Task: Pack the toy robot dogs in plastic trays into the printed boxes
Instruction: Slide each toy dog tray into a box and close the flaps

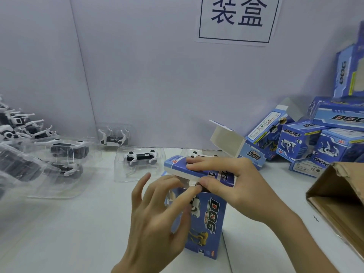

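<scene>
Head view showed my right grip point(236, 182) pinching the top flap point(177, 164) of the box point(212, 219) upright on the desk point(78, 223), my left grip point(155, 217) pressing straight-fingered at its mouth; I judged this the closing step, tucking next.

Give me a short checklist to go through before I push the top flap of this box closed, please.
1. Box stands upright on the table: ok.
2. Top flap tucked in fully: not ok, a gap shows under its front edge.
3. Toy and its tray seated fully inside: cannot tell, the hands hide the opening.
4. Right hand pinches the top flap, fingers above and thumb in front: ok.
5. Left hand fingers press the box front to steady it: ok.
6. Next tray with a dog waits behind the box: ok.
</scene>
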